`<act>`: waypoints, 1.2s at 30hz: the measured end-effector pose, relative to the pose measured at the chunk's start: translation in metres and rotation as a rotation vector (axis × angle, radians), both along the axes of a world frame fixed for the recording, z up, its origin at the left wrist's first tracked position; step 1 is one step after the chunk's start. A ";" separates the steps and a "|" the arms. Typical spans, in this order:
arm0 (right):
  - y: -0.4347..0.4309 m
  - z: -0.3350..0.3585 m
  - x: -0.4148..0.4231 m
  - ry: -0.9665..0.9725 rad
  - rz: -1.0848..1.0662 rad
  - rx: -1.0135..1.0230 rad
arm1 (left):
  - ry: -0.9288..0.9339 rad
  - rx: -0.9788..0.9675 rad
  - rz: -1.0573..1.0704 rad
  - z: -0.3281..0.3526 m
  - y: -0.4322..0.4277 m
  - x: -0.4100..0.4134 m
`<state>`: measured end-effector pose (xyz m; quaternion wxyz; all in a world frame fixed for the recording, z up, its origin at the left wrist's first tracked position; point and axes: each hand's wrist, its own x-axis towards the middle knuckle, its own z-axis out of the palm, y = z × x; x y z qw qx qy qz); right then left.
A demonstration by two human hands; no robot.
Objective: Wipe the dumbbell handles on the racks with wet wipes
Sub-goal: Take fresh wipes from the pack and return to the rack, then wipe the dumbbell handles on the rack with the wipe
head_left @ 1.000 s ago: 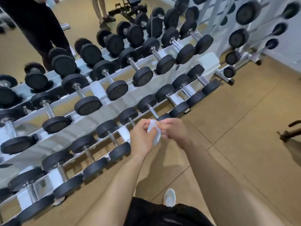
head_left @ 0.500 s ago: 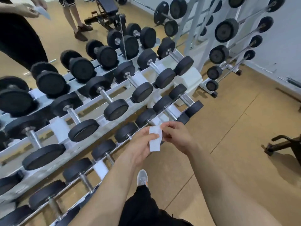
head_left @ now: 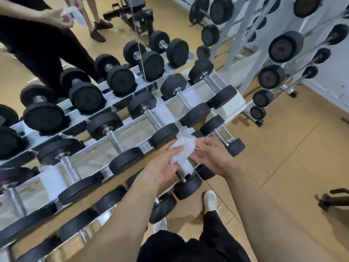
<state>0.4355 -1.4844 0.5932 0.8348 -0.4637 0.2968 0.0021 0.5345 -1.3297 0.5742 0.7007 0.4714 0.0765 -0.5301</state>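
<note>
A white wet wipe [head_left: 184, 151] is spread between my two hands above the lowest tier of the white dumbbell rack [head_left: 229, 105]. My left hand [head_left: 162, 166] pinches its left edge with thumb and fingers. My right hand [head_left: 211, 157] pinches its right edge, the palm turned up. Under the wipe lies a black dumbbell with a chrome handle [head_left: 180, 175], partly hidden by the wipe and my left hand. To its right on the same tier sits the end dumbbell [head_left: 221, 134]. More black dumbbells fill the upper tiers.
A mirror behind the rack reflects the dumbbells. A person in black [head_left: 37, 44] stands at the upper left, holding a wipe. A second rack of barbells [head_left: 283, 48] stands at the right. A black bench [head_left: 136, 12] is behind. My white shoe [head_left: 210, 200] is on the tan floor.
The view has shifted right along the rack and closer. The wipe, held folded and narrow before, is now spread wider between my hands, lower over a bottom-tier handle.
</note>
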 end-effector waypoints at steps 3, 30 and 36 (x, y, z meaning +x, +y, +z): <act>-0.033 -0.012 0.027 0.019 0.125 -0.137 | 0.105 -0.034 0.080 -0.007 -0.031 0.009; -0.079 -0.024 0.190 0.251 0.316 0.043 | 0.012 0.212 0.984 -0.005 -0.071 0.078; -0.069 -0.031 0.206 0.248 0.220 0.153 | 0.180 -0.088 0.723 -0.002 -0.064 0.112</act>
